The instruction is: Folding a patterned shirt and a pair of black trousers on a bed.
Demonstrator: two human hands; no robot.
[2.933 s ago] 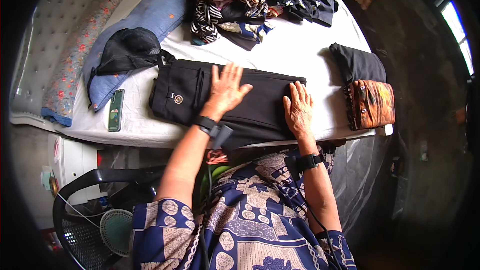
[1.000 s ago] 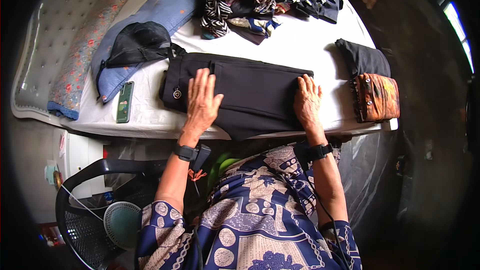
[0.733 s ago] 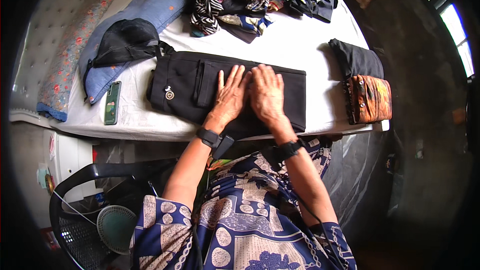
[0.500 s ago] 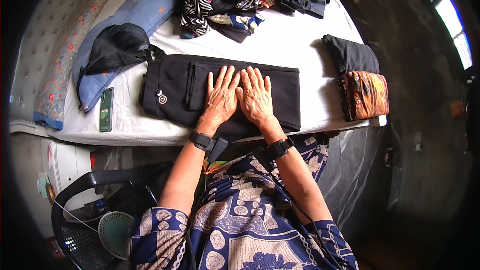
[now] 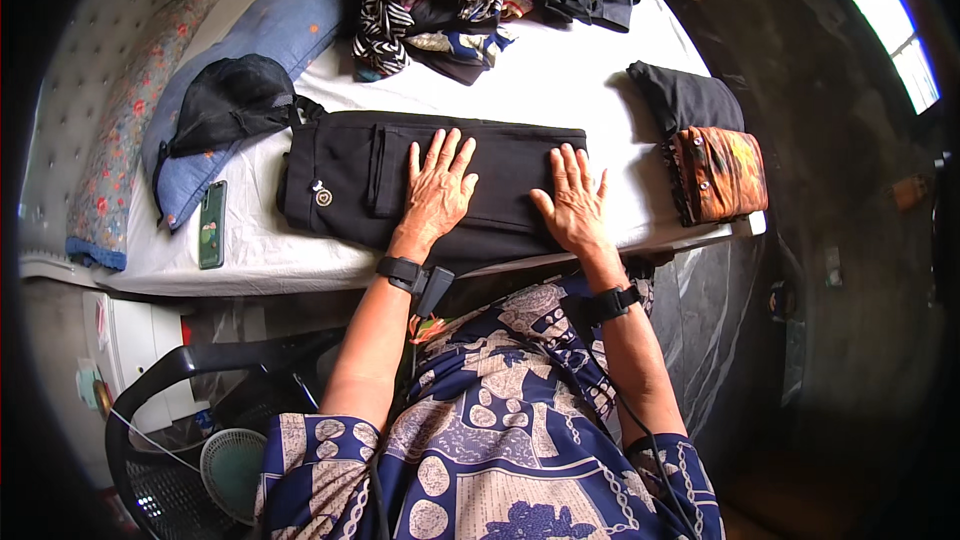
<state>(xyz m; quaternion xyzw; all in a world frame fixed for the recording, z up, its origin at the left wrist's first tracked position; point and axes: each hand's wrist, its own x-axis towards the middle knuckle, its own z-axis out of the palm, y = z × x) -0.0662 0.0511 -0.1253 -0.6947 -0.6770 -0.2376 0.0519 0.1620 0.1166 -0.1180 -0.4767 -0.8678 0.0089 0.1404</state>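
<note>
Black trousers [image 5: 335, 160], folded into a long flat bundle, lie across the front of the bed. The waistband with a round button is at the left, and a folded layer lies on top. My left hand [image 5: 438, 185] rests flat on the middle of the bundle, fingers stretched out. Over at the bundle's right end, my right hand [image 5: 577, 202] lies palm down with the thumb spread out. Neither hand grips anything. Both wrists wear black straps.
A white-sheeted bed [image 5: 560, 70] carries a heap of mixed clothes [image 5: 440, 10] at the back. Folded dark cloth [image 5: 690, 98] and an orange patterned bundle [image 5: 722, 175] lie right. A black cap [image 5: 235, 100], blue pillow [image 5: 290, 25] and phone [image 5: 212, 225] lie left. A black chair [image 5: 170, 365] stands lower left.
My right hand has slid rightward from beside my left hand to the right end of the trousers. My left hand has stayed nearly in place on the middle. The view has shifted slightly.
</note>
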